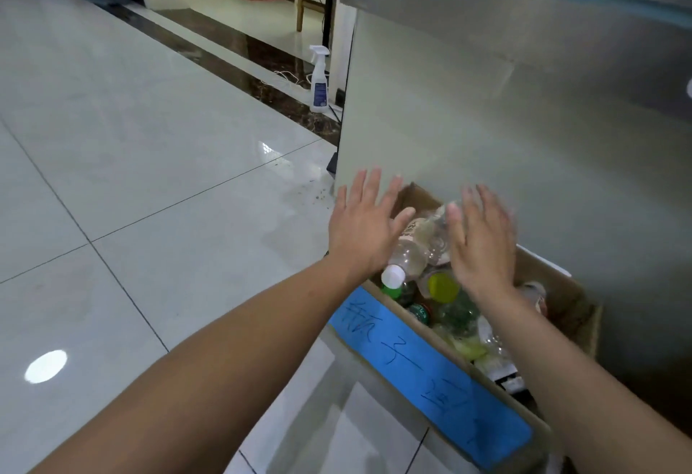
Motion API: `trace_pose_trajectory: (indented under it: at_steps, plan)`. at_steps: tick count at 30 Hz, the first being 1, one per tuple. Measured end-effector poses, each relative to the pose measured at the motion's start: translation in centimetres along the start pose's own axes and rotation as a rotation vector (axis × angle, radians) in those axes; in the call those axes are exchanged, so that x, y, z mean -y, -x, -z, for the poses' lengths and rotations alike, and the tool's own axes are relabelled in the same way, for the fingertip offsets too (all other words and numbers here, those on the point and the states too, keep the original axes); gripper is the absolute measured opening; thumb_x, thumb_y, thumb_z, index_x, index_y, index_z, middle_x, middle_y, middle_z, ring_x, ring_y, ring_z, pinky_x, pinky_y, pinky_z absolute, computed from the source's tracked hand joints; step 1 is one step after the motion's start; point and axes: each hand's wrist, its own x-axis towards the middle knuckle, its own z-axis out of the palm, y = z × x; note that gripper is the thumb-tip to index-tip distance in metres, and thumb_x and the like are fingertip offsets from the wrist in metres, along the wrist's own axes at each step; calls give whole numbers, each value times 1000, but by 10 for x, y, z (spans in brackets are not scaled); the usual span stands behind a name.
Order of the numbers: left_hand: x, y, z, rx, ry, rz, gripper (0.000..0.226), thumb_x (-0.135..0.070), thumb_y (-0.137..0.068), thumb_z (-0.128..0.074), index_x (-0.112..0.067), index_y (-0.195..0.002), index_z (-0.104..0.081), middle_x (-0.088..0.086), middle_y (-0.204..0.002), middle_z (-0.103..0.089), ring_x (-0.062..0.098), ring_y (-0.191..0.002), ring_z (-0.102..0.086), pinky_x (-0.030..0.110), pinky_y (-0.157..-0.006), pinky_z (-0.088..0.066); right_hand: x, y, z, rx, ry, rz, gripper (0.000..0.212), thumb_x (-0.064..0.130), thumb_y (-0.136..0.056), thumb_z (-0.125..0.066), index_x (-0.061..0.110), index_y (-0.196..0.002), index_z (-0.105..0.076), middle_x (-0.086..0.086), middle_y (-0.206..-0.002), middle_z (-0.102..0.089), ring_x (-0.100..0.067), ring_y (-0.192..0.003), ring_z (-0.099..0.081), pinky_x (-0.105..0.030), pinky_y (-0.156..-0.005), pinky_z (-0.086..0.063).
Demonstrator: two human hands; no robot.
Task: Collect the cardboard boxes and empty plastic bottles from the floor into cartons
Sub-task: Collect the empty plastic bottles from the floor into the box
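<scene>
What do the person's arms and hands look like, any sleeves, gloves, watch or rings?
Both arms are bare as far as the frame shows: no sleeve reaches the left forearm or the right forearm. The left hand and right hand wear no gloves, and no watch, bracelet or ring shows. The right hand is motion-blurred, so small details there are uncertain.

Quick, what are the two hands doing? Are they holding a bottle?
The left hand is open, fingers straight, gripping nothing.
The right hand is open too, fingers straight, over the carton of bottles.
</scene>
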Motion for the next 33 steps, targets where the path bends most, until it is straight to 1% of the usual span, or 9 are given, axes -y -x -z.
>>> trace_pose_trajectory:
  at_steps: [4,9,11,14,16,19,24,30,33]
  plan:
    - [59,17,7,43,-132,152,62,-55,-99,-11,-29,-153,7,4,-161,13,22,-147,17,42,-118,7,54,-30,-16,183,152,270,65,53,-97,-11,20,-152,-13,-4,-161,-6,-18,-148,-1,-39,-120,5]
    - [144,68,30,58,-199,421,64,-57,-98,-7,-30,-152,12,3,-159,20,23,-146,22,43,-118,9,139,-27,-59,290,146,535,67,55,-96,-11,19,-153,-8,-2,-161,-2,-15,-148,2,-38,-120,5]
    - [182,104,43,71,-250,511,64,-58,-97,-8,-30,-151,13,2,-159,21,22,-146,22,42,-118,9,176,-9,-81,308,134,648,76,61,-91,1,16,-153,-7,-3,-161,-2,-16,-148,2,-38,-120,5]
    - [240,172,66,87,-326,676,65,-59,-97,-9,-31,-151,13,2,-159,21,22,-146,23,42,-117,10,230,33,-114,353,80,819,117,72,-61,37,15,-153,-7,-4,-161,-3,-16,-148,1,-38,-119,3]
    - [271,226,83,78,-339,815,66,-59,-97,-10,-30,-152,12,3,-159,20,23,-146,22,42,-117,10,267,66,-133,406,58,937,126,72,-53,44,14,-153,-5,-3,-161,-1,-17,-148,2,-38,-119,4]
    - [301,317,103,73,-372,1012,66,-59,-97,-11,-30,-151,13,2,-159,21,22,-146,22,43,-117,10,322,123,-154,459,13,1136,124,71,-54,44,15,-153,-5,-2,-161,1,-16,-148,3,-37,-119,5]
    - [298,487,117,99,-411,1357,67,-60,-96,-10,-31,-151,13,2,-159,22,23,-146,22,43,-117,11,390,231,-176,531,-74,1487,115,72,-63,38,15,-153,-5,0,-161,2,-14,-148,4,-34,-119,8]
    - [227,650,105,141,-337,1755,68,-61,-95,-9,-30,-151,14,2,-158,23,22,-145,23,44,-117,11,419,348,-184,599,-123,1874,108,72,-71,31,14,-152,-7,1,-160,0,-12,-147,2,-30,-114,16]
    - [179,705,89,119,-264,1930,71,-63,-92,-9,-30,-150,14,2,-158,23,22,-145,24,44,-118,12,420,396,-180,621,-65,2053,93,68,-88,11,9,-148,-29,-3,-156,-24,-17,-144,-22,-32,-114,5]
